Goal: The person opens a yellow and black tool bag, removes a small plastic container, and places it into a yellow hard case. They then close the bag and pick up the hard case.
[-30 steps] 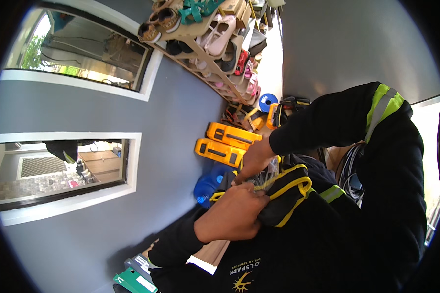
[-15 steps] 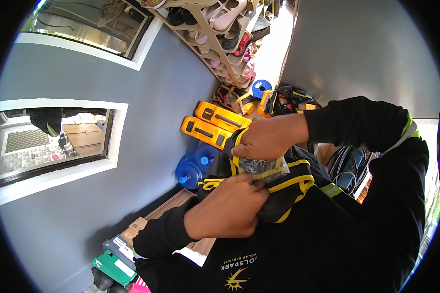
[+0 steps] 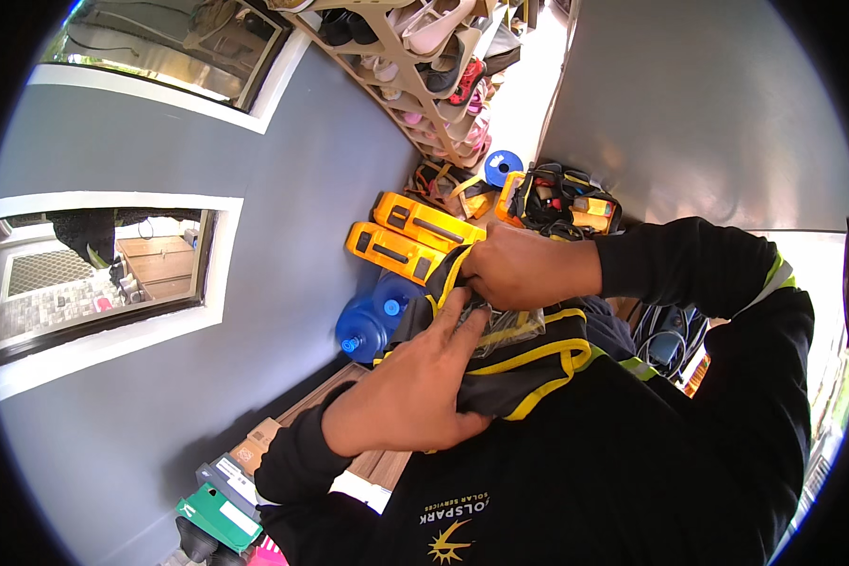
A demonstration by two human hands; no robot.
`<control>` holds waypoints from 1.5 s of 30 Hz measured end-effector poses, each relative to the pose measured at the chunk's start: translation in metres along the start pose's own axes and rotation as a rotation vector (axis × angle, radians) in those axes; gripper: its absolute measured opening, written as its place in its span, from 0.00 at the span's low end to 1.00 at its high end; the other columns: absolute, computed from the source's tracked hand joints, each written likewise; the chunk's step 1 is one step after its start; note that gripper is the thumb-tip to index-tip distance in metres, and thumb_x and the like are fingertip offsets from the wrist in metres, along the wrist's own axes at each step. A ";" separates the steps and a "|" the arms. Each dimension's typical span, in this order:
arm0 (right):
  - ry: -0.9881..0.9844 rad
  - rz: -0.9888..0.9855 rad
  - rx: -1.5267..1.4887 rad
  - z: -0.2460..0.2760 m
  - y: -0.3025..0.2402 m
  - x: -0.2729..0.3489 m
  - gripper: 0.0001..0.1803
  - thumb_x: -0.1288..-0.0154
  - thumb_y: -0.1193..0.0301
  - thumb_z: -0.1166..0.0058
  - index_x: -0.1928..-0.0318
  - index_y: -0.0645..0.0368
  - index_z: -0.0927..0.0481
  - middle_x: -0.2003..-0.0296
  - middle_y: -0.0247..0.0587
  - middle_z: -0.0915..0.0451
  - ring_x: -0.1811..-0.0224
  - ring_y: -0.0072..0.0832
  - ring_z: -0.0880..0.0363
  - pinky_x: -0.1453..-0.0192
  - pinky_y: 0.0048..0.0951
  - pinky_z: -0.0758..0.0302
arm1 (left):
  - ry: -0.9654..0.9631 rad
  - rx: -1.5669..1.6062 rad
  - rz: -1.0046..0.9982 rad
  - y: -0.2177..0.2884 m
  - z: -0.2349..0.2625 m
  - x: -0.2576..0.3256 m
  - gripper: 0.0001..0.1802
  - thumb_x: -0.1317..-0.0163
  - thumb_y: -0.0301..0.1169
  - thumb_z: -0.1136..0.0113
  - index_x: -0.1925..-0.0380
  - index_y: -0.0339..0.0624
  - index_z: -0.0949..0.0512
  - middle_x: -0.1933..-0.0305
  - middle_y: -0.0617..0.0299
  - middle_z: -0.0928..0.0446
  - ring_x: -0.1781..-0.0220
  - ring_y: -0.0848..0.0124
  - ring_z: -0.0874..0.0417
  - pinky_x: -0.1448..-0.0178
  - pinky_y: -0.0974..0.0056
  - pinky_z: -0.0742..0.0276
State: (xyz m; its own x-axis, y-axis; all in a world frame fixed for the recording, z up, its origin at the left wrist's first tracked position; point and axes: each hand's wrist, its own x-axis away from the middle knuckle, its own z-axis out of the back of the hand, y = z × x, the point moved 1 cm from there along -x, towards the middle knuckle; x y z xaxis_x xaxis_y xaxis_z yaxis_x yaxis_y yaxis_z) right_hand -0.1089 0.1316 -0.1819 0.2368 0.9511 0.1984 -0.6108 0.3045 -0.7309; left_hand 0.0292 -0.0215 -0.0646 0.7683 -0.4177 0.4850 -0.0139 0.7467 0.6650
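Note:
A black bag with yellow trim (image 3: 575, 358) is against my front, its mouth facing up. Inside it sits a clear plastic packet (image 3: 524, 327) with dark contents that are too unclear to name. My right hand (image 3: 535, 271) is closed at the far side of the mouth, knuckles up; its fingertips and whatever they hold are hidden. On the near left side, my left hand (image 3: 407, 387) is open, its index and middle fingers stretched toward the packet beside my right hand. Its thumb is spread apart along the bag's near side.
Two yellow-orange cases (image 3: 410, 236) stand beyond the bag, by a blue water jug (image 3: 363, 325). Farther off are a tool bag (image 3: 566, 203), a blue spool (image 3: 503, 168) and a shoe rack (image 3: 424, 85). Boxes (image 3: 219, 514) lie at lower left; coiled cables (image 3: 665, 330) are at right.
My left hand has gone from curled fingers at the packet's near edge to stretched fingers farther up, next to my right hand. The right hand has shifted slightly, still closed at the bag's mouth.

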 end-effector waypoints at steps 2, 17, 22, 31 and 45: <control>0.015 0.024 -0.034 0.000 0.001 -0.001 0.07 0.35 0.75 0.42 0.62 0.64 0.13 0.72 0.57 0.15 0.70 0.55 0.13 0.56 0.53 0.16 | 0.020 -0.071 -0.028 -0.003 0.001 -0.003 0.53 0.49 0.38 0.19 0.25 0.27 0.34 0.22 0.22 0.38 0.32 0.35 0.19 0.28 0.48 0.19; 0.170 -0.045 -0.253 -0.011 0.000 0.001 0.09 0.36 0.77 0.40 0.59 0.65 0.09 0.64 0.59 0.12 0.57 0.54 0.12 0.47 0.50 0.17 | -0.072 -0.124 -0.091 -0.013 0.006 -0.004 0.48 0.51 0.40 0.19 0.32 0.27 0.27 0.28 0.20 0.30 0.39 0.35 0.16 0.32 0.48 0.18; 0.202 -0.153 -0.230 -0.015 -0.003 -0.004 0.10 0.35 0.74 0.39 0.57 0.61 0.08 0.65 0.57 0.12 0.59 0.54 0.12 0.47 0.49 0.16 | -0.061 -0.090 -0.125 -0.014 0.007 -0.005 0.46 0.49 0.40 0.20 0.34 0.25 0.26 0.30 0.17 0.30 0.39 0.34 0.15 0.31 0.47 0.19; 0.287 -0.188 -0.115 -0.022 -0.006 -0.010 0.10 0.41 0.70 0.38 0.64 0.56 0.06 0.65 0.53 0.10 0.59 0.55 0.11 0.52 0.55 0.14 | -0.096 -0.055 -0.118 -0.014 0.005 -0.009 0.44 0.46 0.41 0.23 0.36 0.20 0.25 0.31 0.10 0.31 0.39 0.29 0.16 0.29 0.46 0.20; 0.272 0.231 0.179 -0.019 0.002 0.016 0.08 0.34 0.64 0.34 0.62 0.54 0.12 0.69 0.38 0.11 0.55 0.45 0.16 0.49 0.45 0.19 | -0.072 -0.074 -0.131 -0.014 -0.001 -0.007 0.46 0.50 0.39 0.20 0.32 0.27 0.25 0.28 0.20 0.30 0.38 0.34 0.17 0.30 0.47 0.20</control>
State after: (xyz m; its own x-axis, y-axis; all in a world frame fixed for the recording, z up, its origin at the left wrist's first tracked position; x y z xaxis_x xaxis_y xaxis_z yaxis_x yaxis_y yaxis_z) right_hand -0.0922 0.1468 -0.1921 0.2547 0.9544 -0.1558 -0.7877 0.1113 -0.6059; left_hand 0.0244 -0.0285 -0.0781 0.7123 -0.5481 0.4383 0.1328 0.7185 0.6827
